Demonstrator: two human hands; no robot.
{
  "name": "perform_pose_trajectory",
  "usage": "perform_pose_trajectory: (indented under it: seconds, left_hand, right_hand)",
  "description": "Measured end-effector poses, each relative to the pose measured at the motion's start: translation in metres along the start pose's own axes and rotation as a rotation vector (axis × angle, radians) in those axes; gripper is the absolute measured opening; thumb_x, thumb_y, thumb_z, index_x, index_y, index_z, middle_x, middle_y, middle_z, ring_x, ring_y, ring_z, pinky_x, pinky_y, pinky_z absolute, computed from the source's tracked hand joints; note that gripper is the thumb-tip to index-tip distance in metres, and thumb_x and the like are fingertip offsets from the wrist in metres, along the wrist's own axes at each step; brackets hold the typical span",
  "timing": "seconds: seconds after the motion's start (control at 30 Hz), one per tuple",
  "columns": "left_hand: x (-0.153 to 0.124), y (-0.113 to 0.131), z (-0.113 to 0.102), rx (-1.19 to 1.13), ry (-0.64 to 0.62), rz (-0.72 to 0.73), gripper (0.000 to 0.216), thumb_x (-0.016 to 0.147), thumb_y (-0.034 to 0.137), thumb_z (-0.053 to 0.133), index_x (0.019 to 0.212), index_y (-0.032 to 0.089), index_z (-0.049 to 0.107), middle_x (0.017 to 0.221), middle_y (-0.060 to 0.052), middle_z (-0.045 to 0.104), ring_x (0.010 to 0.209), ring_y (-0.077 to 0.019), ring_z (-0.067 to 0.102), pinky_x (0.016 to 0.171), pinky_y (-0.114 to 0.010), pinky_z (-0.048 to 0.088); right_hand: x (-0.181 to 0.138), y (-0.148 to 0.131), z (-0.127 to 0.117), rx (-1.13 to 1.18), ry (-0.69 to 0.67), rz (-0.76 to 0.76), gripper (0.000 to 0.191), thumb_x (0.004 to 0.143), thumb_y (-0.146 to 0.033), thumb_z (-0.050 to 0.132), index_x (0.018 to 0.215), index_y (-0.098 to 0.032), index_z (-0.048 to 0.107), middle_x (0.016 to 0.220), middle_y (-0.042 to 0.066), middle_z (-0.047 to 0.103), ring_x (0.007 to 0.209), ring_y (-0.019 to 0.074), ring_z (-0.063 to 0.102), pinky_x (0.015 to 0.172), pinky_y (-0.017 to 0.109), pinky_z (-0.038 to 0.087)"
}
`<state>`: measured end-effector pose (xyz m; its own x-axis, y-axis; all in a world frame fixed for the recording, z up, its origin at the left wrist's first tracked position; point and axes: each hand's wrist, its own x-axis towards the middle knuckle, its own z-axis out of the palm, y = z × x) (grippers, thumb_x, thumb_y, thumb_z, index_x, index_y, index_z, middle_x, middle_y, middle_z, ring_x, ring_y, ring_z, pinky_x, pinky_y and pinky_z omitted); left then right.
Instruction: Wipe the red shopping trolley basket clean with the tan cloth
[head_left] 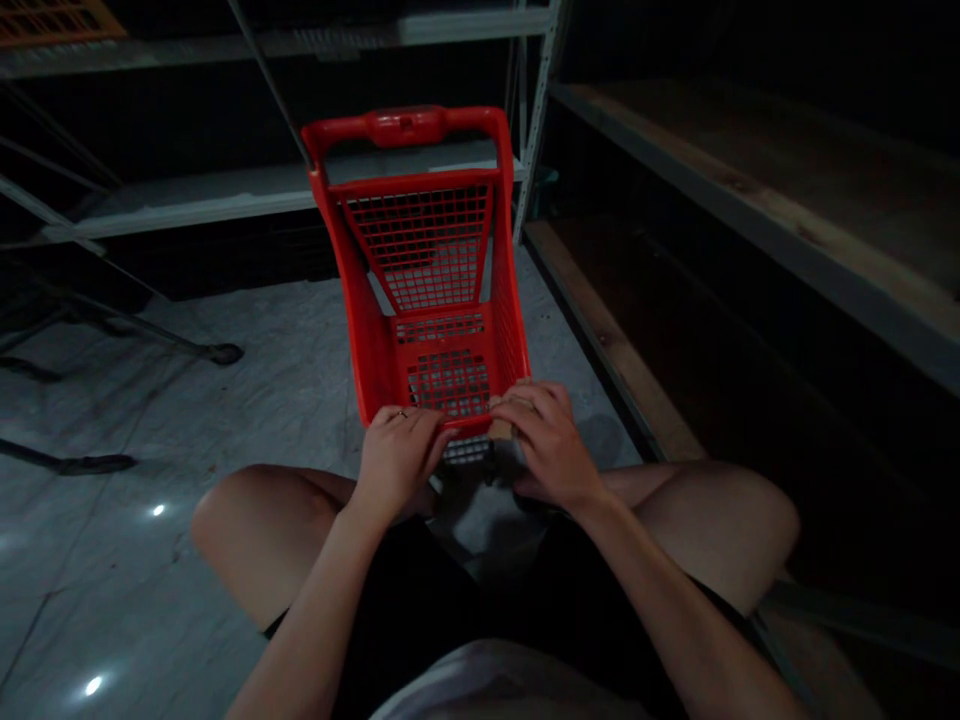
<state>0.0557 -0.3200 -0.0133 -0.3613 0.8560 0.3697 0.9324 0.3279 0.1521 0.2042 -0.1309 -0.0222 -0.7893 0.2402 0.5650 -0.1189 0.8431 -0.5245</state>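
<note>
A small red plastic shopping cart [373, 340] with mesh panels stands between my bent legs, its handle [409, 127] on the far side. My left hand [401, 450] is closed over the near rim of the basket, at the left corner, with the thumb on the near side. At the right corner of that rim, my right hand [544, 430] pinches a small brown piece [502, 430] that looks like cardboard or thick paper. This piece lies against the rim, partly under my fingers. The inside of the basket shows only its mesh floor.
Metal shelving [225, 200] runs behind the cart. A wooden shelf unit [720, 190] stands close on the right. Dark legs of some stand [217, 352] reach across the grey floor [277, 330] at left. An orange crate [56, 22] sits at top left. Light is dim.
</note>
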Motion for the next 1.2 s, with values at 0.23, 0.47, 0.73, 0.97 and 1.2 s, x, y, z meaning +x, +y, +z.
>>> perform_pose_trajectory:
  seconds: [0.23, 0.47, 0.73, 0.97, 1.2]
  left_hand:
    - [-0.026, -0.005, -0.014, -0.114, 0.023, -0.081, 0.021, 0.107, 0.032, 0.054, 0.101, 0.02, 0.07, 0.091, -0.001, 0.078, 0.086, -0.0208, 0.072, 0.096, -0.042, 0.033]
    - [-0.023, -0.003, -0.027, -0.074, -0.014, -0.118, 0.033, 0.106, 0.045, 0.053, 0.091, 0.02, 0.068, 0.081, -0.001, 0.075, 0.078, -0.0225, 0.07, 0.09, -0.042, 0.039]
    - [0.042, 0.061, -0.01, -0.09, -0.188, -0.127, 0.032, 0.096, 0.043, 0.071, 0.112, 0.016, 0.064, 0.1, -0.01, 0.078, 0.085, -0.0264, 0.075, 0.074, -0.036, 0.055]
    - [0.042, 0.078, 0.031, 0.049, -0.14, -0.133, 0.035, 0.103, 0.038, 0.058, 0.128, 0.014, 0.065, 0.067, -0.004, 0.073, 0.055, -0.0199, 0.07, 0.051, -0.027, 0.046]
    - [0.004, 0.06, 0.03, 0.04, 0.042, 0.019, 0.041, 0.098, 0.033, 0.066, 0.134, 0.013, 0.064, 0.069, -0.001, 0.073, 0.056, -0.0183, 0.069, 0.057, -0.03, 0.054]
  right_hand:
    - [0.093, 0.052, 0.012, 0.011, -0.013, -0.106, 0.036, 0.092, -0.004, 0.055, 0.11, -0.026, 0.076, 0.115, 0.006, 0.071, 0.109, 0.0247, 0.058, 0.097, 0.047, 0.05]
    - [0.155, 0.089, 0.026, 0.05, 0.062, 0.004, 0.041, 0.084, 0.001, 0.054, 0.098, -0.027, 0.08, 0.109, 0.003, 0.075, 0.107, 0.0242, 0.062, 0.101, 0.049, 0.046]
    - [0.073, 0.019, 0.012, 0.392, 0.012, 0.178, 0.054, 0.081, 0.003, 0.049, 0.107, -0.033, 0.079, 0.114, 0.001, 0.075, 0.115, 0.0203, 0.066, 0.105, 0.044, 0.051]
    - [0.097, 0.057, -0.001, 0.191, -0.192, -0.183, 0.035, 0.094, -0.007, 0.057, 0.118, -0.028, 0.074, 0.119, 0.006, 0.073, 0.113, 0.0207, 0.064, 0.099, 0.043, 0.054]
    - [0.192, 0.117, 0.012, 0.045, -0.142, -0.347, 0.023, 0.096, -0.012, 0.061, 0.11, -0.024, 0.074, 0.11, 0.006, 0.074, 0.104, 0.0194, 0.065, 0.096, 0.039, 0.051]
